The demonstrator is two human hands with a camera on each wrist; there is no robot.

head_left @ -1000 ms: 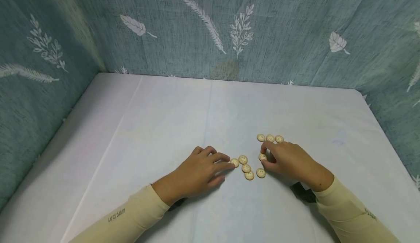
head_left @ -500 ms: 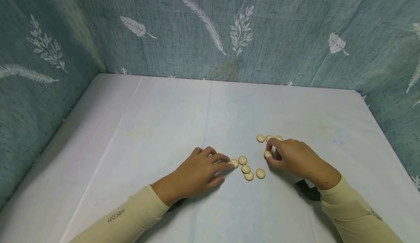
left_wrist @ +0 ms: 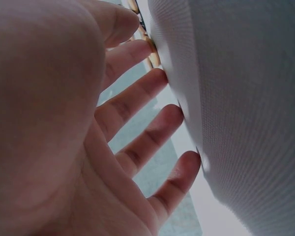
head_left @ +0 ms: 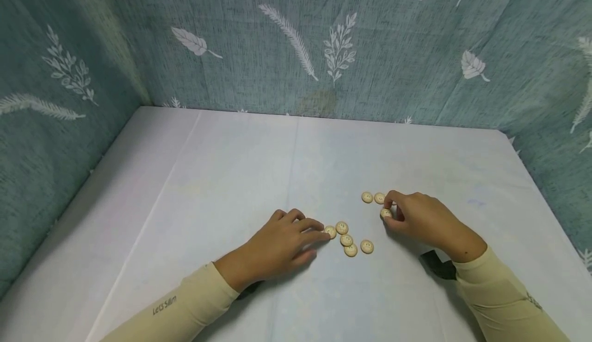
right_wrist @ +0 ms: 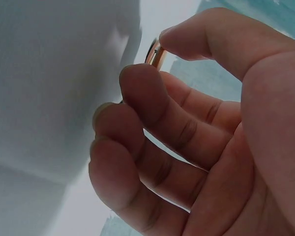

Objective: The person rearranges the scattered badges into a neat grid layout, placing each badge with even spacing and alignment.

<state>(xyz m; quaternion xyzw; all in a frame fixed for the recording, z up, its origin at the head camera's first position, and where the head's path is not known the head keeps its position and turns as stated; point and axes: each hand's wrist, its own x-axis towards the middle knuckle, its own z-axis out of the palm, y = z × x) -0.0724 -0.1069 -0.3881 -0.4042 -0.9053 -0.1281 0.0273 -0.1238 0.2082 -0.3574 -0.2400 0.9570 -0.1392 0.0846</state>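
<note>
My right hand point(head_left: 423, 224) pinches a pale wooden button point(head_left: 386, 213) between thumb and forefinger, low over the white cloth. The right wrist view shows the same button point(right_wrist: 155, 55) edge-on between thumb and fingertip, the other fingers loosely bent. My left hand point(head_left: 279, 249) rests on the cloth with spread fingers, its forefinger tip touching a round button point(head_left: 330, 231). Beside that lie three more: a back button point(head_left: 341, 227), a middle button point(head_left: 346, 240) and a front button point(head_left: 350, 250), the last two overlapping. A separate button point(head_left: 367, 246) lies to their right.
Beyond the right hand are a left button point(head_left: 367, 197) and a neighbouring button point(head_left: 380, 198) in a row; the hand hides the spot to their right. A white cloth point(head_left: 231, 167) covers the table. Green leaf-patterned fabric point(head_left: 393, 49) stands along the back and sides.
My right hand has moved right and slightly away from me with the pinched button, now covering the third button of the back row. The left hand has stayed in place.
</note>
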